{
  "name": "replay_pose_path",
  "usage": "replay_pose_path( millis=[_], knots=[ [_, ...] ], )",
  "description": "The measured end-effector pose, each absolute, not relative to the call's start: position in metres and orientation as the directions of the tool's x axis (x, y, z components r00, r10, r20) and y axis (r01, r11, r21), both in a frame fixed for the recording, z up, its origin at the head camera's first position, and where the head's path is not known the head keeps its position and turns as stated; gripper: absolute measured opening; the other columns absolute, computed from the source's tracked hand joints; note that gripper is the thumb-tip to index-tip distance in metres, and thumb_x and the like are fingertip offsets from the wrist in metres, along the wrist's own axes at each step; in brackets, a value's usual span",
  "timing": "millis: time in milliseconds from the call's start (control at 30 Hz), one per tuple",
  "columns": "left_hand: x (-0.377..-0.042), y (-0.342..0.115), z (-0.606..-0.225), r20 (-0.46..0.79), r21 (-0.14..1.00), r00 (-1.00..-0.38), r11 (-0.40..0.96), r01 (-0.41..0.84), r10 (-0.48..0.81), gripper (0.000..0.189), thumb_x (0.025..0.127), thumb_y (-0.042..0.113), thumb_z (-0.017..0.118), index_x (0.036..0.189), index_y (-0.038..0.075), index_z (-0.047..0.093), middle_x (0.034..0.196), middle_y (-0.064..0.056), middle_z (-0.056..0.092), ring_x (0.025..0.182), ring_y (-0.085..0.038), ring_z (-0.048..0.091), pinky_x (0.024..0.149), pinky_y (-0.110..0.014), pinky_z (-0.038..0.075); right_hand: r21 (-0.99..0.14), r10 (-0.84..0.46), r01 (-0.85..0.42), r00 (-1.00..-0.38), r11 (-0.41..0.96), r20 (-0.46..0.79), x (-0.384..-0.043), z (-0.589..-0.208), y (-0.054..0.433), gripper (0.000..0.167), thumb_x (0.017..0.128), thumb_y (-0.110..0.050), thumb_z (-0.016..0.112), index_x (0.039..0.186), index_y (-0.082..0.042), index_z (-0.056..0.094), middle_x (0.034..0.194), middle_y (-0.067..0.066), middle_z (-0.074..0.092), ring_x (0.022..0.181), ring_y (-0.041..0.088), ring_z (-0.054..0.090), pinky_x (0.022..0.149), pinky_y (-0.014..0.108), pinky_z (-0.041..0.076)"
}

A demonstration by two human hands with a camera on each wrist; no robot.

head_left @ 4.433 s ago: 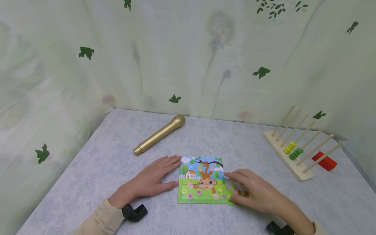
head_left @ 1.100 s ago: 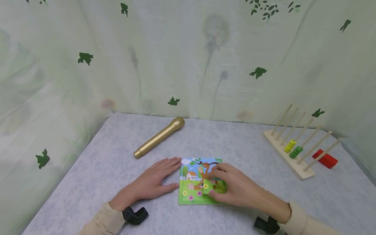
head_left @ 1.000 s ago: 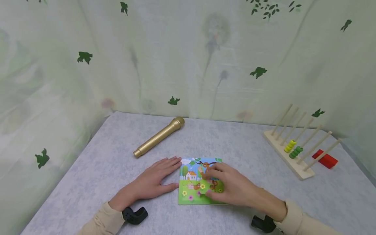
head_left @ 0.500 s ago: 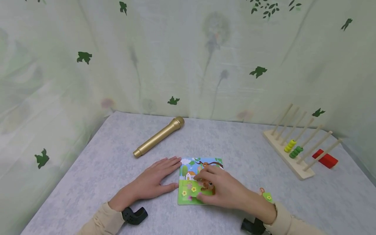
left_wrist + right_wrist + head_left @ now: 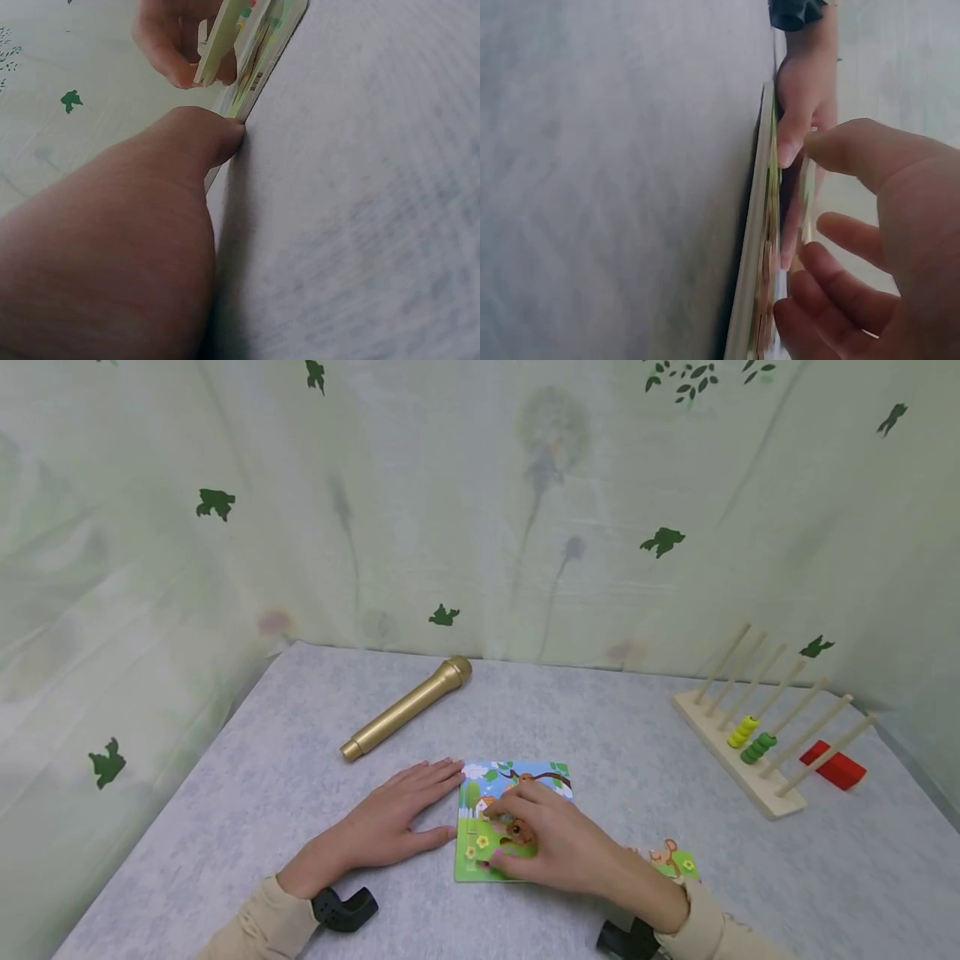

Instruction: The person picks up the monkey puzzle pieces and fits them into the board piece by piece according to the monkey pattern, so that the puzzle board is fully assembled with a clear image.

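Observation:
A square picture puzzle (image 5: 552, 770) with a monkey, a house and flowers lies in the middle of the table. My left hand (image 5: 397, 822) rests flat to its left, fingertips and thumb at the puzzle's edge. Over the lower left of the picture, my right hand (image 5: 558, 843) pinches a green puzzle piece (image 5: 482, 842) with a yellow flower, between thumb and fingers. In the right wrist view a narrow gap shows between this held piece (image 5: 807, 184) and the board (image 5: 746, 277). Loose puzzle pieces (image 5: 681, 862) lie to the right, partly hidden by my right forearm.
A gold toy microphone (image 5: 405, 710) lies slantwise behind my left hand. At the right stands a wooden peg rack (image 5: 738, 756) with yellow and green beads, a red block (image 5: 832, 766) beside it. A printed curtain (image 5: 480, 510) hangs behind the table.
My right hand has gone from the puzzle's right side leftward over the picture, carrying the pinched piece. Loose pieces show beside the forearm. My left hand stays in place.

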State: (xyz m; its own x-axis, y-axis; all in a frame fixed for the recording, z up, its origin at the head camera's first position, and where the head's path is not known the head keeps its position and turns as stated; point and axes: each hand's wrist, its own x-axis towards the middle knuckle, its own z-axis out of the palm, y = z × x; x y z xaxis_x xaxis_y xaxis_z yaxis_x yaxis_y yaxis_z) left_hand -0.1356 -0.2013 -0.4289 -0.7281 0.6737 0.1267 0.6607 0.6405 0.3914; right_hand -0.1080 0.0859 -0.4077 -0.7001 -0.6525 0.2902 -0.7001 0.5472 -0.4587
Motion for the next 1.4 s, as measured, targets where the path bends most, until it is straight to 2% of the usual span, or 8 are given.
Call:
replay_pose_path(
  millis=[67,100,200,300,333,600,900,1400],
  knots=[
    [-0.136,-0.201,-0.428,0.135,0.386,-0.727,0.639,0.665,0.674,0.072,0.103,0.054,0.057,0.161,0.015,0.039,0.168,0.0,0.032,0.156,-0.022,0.028,0.128,-0.05,0.026,-0.458,-0.652,-0.696,-0.704,0.553,0.283,-0.108,-0.408,0.085,0.04,0.087,-0.04,0.083,0.121,-0.023,0.071,0.113,-0.013,0.062,0.097,0.004,0.053,0.085,0.024,0.053],
    [-0.136,-0.202,-0.428,0.14,0.385,-0.726,0.639,0.666,0.673,0.072,0.103,0.053,0.057,0.16,0.014,0.039,0.168,-0.001,0.033,0.156,-0.022,0.029,0.128,-0.05,0.026,-0.461,-0.653,-0.694,-0.704,0.553,0.278,-0.108,-0.409,0.085,0.039,0.087,-0.04,0.083,0.12,-0.023,0.071,0.114,-0.013,0.063,0.099,0.004,0.054,0.094,0.027,0.054],
    [-0.136,-0.202,-0.427,0.149,0.386,-0.725,0.636,0.669,0.672,0.072,0.102,0.052,0.059,0.16,0.013,0.04,0.168,-0.001,0.033,0.156,-0.023,0.03,0.127,-0.05,0.027,-0.463,-0.661,-0.69,-0.705,0.556,0.258,-0.107,-0.41,0.083,0.038,0.088,-0.041,0.082,0.12,-0.023,0.071,0.113,-0.013,0.063,0.099,0.004,0.054,0.096,0.03,0.054],
    [-0.136,-0.202,-0.428,0.151,0.389,-0.721,0.63,0.672,0.676,0.072,0.102,0.053,0.059,0.16,0.013,0.04,0.168,-0.002,0.034,0.156,-0.023,0.03,0.127,-0.05,0.027,-0.462,-0.673,-0.695,-0.697,0.551,0.248,-0.106,-0.413,0.082,0.036,0.089,-0.04,0.081,0.118,-0.023,0.071,0.111,-0.012,0.062,0.099,0.005,0.054,0.092,0.028,0.054],
    [-0.136,-0.202,-0.428,0.153,0.389,-0.719,0.628,0.674,0.678,0.072,0.102,0.053,0.059,0.16,0.013,0.041,0.168,-0.002,0.034,0.156,-0.023,0.03,0.127,-0.05,0.028,-0.456,-0.675,-0.698,-0.695,0.552,0.248,-0.105,-0.413,0.082,0.034,0.089,-0.04,0.081,0.117,-0.023,0.07,0.11,-0.012,0.062,0.1,0.005,0.054,0.085,0.026,0.053],
    [-0.137,-0.202,-0.431,0.139,0.394,-0.724,0.633,0.667,0.676,0.072,0.103,0.055,0.056,0.16,0.015,0.04,0.168,-0.001,0.033,0.156,-0.023,0.03,0.127,-0.051,0.027,-0.432,-0.661,-0.713,-0.69,0.552,0.295,-0.105,-0.42,0.08,0.024,0.087,-0.035,0.083,0.107,-0.025,0.074,0.11,-0.015,0.065,0.106,0.007,0.057,0.093,0.029,0.054],
    [-0.138,-0.2,-0.431,0.139,0.393,-0.727,0.637,0.663,0.672,0.073,0.102,0.056,0.057,0.16,0.015,0.04,0.168,0.0,0.033,0.156,-0.023,0.029,0.128,-0.051,0.026,-0.418,-0.666,-0.713,-0.691,0.564,0.281,-0.105,-0.42,0.081,0.028,0.088,-0.035,0.083,0.113,-0.025,0.078,0.114,-0.011,0.066,0.11,0.009,0.058,0.092,0.027,0.055],
    [-0.139,-0.201,-0.433,0.151,0.391,-0.723,0.631,0.67,0.674,0.073,0.102,0.054,0.059,0.16,0.014,0.04,0.168,0.0,0.033,0.156,-0.022,0.029,0.128,-0.05,0.026,-0.414,-0.692,-0.725,-0.673,0.55,0.259,-0.106,-0.42,0.083,0.027,0.091,-0.039,0.079,0.114,-0.026,0.079,0.109,-0.014,0.066,0.106,0.006,0.054,0.087,0.021,0.052]
  ],
)
